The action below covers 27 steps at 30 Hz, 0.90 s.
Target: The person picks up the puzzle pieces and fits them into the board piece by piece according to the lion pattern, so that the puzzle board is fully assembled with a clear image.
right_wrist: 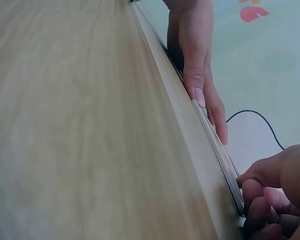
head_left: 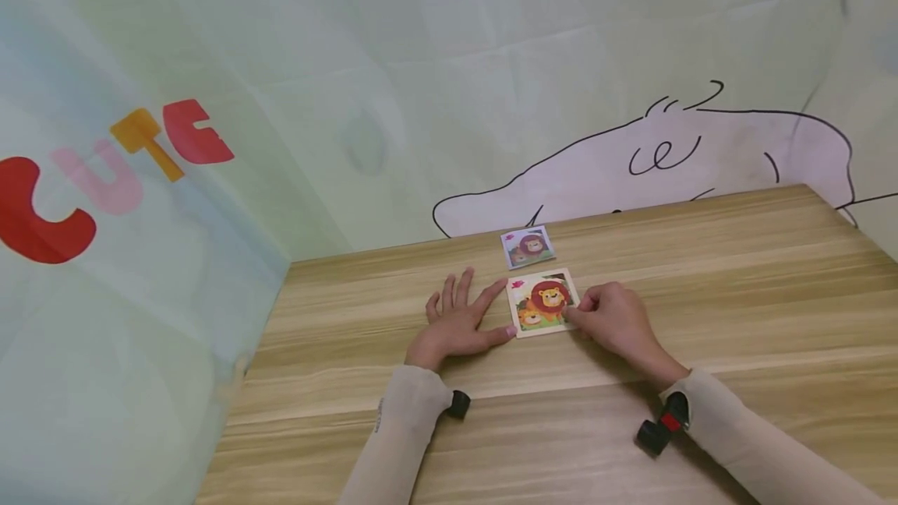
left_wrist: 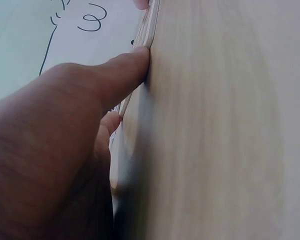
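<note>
A square wooden lion puzzle (head_left: 536, 291) with a pale frame lies flat on the table, a lion and a smaller cub on its face. My left hand (head_left: 457, 326) is at its left side with fingers spread; the thumb and index fingertips touch the frame's left edge. My right hand (head_left: 620, 324) is at the right side, its thumb tip over the picture near the right edge and the other fingers curled against that edge. In the right wrist view the right thumb (right_wrist: 267, 170) lies over the edge of the board. Behind the puzzle is a smaller card (head_left: 528, 247) with the same lion picture.
The wood-grain table (head_left: 379, 287) meets a pale backdrop at its rear and left edges. On this backdrop (head_left: 393, 100) are coloured letters and a line-drawn white animal. A dark wrist camera (head_left: 655, 436) hangs by the right sleeve, another (head_left: 459, 404) by the left.
</note>
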Tool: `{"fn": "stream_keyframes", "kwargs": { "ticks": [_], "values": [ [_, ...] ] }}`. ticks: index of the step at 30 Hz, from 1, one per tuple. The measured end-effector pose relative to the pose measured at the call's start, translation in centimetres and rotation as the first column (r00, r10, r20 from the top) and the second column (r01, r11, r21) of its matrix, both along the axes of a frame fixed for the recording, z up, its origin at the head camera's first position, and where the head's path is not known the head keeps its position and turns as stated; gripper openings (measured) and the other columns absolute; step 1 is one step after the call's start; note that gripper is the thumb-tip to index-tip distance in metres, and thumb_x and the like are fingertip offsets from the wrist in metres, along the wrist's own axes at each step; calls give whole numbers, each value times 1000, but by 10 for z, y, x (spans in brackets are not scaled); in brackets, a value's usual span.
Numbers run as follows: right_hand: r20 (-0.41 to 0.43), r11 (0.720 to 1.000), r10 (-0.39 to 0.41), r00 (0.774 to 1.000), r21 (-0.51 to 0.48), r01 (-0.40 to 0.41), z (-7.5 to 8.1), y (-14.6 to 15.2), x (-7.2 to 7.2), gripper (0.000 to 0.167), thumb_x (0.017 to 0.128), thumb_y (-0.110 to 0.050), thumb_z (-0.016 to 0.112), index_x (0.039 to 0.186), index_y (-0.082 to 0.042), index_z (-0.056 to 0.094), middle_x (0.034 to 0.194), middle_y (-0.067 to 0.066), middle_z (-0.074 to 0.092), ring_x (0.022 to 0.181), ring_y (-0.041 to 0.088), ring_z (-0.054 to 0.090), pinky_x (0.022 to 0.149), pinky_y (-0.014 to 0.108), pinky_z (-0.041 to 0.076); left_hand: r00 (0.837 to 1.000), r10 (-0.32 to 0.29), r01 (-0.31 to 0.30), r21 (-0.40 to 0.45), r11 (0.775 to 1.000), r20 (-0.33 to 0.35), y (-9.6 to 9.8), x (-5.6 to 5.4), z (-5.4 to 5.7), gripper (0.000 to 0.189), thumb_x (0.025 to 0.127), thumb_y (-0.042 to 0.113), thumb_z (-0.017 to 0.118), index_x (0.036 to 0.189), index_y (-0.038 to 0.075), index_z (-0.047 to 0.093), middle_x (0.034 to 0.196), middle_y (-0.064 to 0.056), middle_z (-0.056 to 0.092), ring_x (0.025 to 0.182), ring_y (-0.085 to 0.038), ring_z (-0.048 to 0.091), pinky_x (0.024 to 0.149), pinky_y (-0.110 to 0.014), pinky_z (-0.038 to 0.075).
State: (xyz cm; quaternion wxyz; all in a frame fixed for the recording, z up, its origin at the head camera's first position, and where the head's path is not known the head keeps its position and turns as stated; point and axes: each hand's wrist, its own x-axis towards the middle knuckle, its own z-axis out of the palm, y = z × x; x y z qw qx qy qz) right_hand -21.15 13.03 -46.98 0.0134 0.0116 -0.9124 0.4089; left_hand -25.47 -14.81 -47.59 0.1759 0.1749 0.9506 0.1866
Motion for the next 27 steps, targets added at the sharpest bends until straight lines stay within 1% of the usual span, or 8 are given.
{"fn": "stream_keyframes", "kwargs": {
  "ticks": [5,11,14,16,19,22,25,27],
  "values": [
    [-28,1000,8,1000,29,-7,-1,-1,0,32,91,-26,78,64,-12,66,56,-3,59,57,14,52,55,26,35,1000,-3,3,-6,1000,-9,-1,-1,-2,88,96,71,58,171,48,16,182,-7,-19,167,-44,-21,129,-73,-8],
    [-65,993,51,997,107,-44,-3,-3,-2,39,90,-21,70,54,-16,54,50,-8,45,52,12,43,53,25,29,1000,-7,7,-28,1000,-12,-1,0,-2,88,96,75,55,170,51,14,182,-6,-21,167,-44,-21,129,-73,-7],
    [-55,990,87,995,117,-80,-3,-3,-5,42,93,-24,71,55,-16,54,50,-9,44,52,10,41,52,24,27,1000,-1,1,-19,1000,-23,-2,0,-2,88,96,74,56,170,50,15,182,-7,-19,167,-44,-19,129,-74,-6],
    [-32,989,112,993,102,-108,-2,0,-7,41,95,-28,72,58,-15,58,52,-9,47,53,10,43,52,24,27,1000,3,-3,-19,1000,-27,-2,1,-2,88,96,74,56,170,50,15,182,-7,-19,167,-44,-19,129,-74,-6],
    [17,994,108,994,3,-108,-4,6,-9,39,100,-32,71,67,-12,66,57,-8,52,56,11,47,53,24,31,1000,2,-2,-24,1000,-27,-2,1,-4,88,96,75,56,170,51,15,182,-7,-19,168,-44,-19,129,-73,-5],
    [20,985,67,998,-162,-63,-6,15,-10,32,105,-30,68,84,-6,71,64,-3,56,59,13,50,54,25,39,1000,-1,1,-22,1000,-23,-2,1,-5,88,96,75,56,170,51,15,182,-6,-19,168,-44,-19,129,-73,-6],
    [-50,962,24,998,-271,-37,-10,23,-12,26,108,-27,65,104,-2,70,76,6,62,63,14,56,56,25,47,1000,-6,5,-24,1000,-20,-2,1,-7,88,96,75,56,170,50,14,182,-6,-20,168,-43,-20,129,-73,-6],
    [-107,966,22,994,-255,-49,-10,26,-13,27,109,-28,63,119,-3,68,92,11,68,77,16,63,66,23,51,1000,0,0,-19,1000,-20,-2,2,-7,88,96,74,56,170,50,15,183,-6,-19,168,-44,-19,129,-73,-7]
  ]
}}
